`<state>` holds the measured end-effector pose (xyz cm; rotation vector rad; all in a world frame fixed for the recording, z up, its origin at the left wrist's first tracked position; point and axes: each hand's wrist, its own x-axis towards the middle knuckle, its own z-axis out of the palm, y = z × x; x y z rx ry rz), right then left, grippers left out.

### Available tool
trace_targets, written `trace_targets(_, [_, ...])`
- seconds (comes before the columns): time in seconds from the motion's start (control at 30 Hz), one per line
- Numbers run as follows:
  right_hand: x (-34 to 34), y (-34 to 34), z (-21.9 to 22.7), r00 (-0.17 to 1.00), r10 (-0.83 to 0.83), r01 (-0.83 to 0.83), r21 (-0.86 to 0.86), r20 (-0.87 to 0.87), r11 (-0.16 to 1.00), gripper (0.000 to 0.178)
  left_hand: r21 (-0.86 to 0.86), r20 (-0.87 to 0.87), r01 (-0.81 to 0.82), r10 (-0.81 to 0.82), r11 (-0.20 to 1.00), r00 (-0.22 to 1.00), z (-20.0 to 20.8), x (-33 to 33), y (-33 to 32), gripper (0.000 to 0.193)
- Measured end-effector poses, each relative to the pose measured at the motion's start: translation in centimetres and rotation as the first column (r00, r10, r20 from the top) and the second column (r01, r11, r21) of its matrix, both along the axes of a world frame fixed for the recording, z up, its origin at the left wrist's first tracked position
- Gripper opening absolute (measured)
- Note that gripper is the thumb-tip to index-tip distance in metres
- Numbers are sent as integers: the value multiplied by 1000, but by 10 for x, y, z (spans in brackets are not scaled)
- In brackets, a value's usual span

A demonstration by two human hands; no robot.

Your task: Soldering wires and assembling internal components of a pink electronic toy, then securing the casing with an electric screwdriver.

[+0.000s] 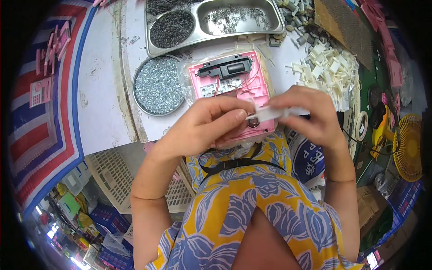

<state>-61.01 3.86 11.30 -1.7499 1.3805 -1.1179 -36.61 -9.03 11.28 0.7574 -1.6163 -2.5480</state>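
Observation:
Over the near part of an open pink plastic case (263,78), both hands meet at a small white plastic part (270,113), which is smeared by motion. My right hand (315,114) is closed on it between thumb and fingers. My left hand (213,119) is pinched against its left end; whether a smaller piece sits in those fingertips is hidden. Inside the case lie a long black moulded unit (225,68), a metal plate (216,87) and thin red wires. A round metal-rimmed component (253,122) shows just below the white part.
Left of the case stands a round dish (137,92) of small silvery screws. Behind is a steel tray (198,28) holding springs. White plastic parts (324,67) are heaped at the right, near small grey motors (297,18). A yellow fan (408,147) stands far right.

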Motion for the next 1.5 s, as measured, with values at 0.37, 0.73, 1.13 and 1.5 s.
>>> trace_targets(0.37, [-3, -7, -20, 915, -100, 62, -109, -392, 992, 32, -982, 83, 81, 5, 170, 997, -28, 13, 47, 58])
trace_targets(0.73, [-9, -21, -40, 950, 42, -95, -157, -309, 983, 33, -979, -29, -30, 7, 200, 1000, -44, 18, 46, 59])
trace_targets(1.13, [7, -29, -20, 879, 59, -104, -69, -474, 992, 27, -974, 211, 210, -1, 79, 977, -27, 3, 40, 69])
trace_targets(1.5, [-54, -89, -50, 445, -306, 466, -74, -842, 882, 42, -971, 208, 206, 8, 122, 978, -28, 2, 44, 68])
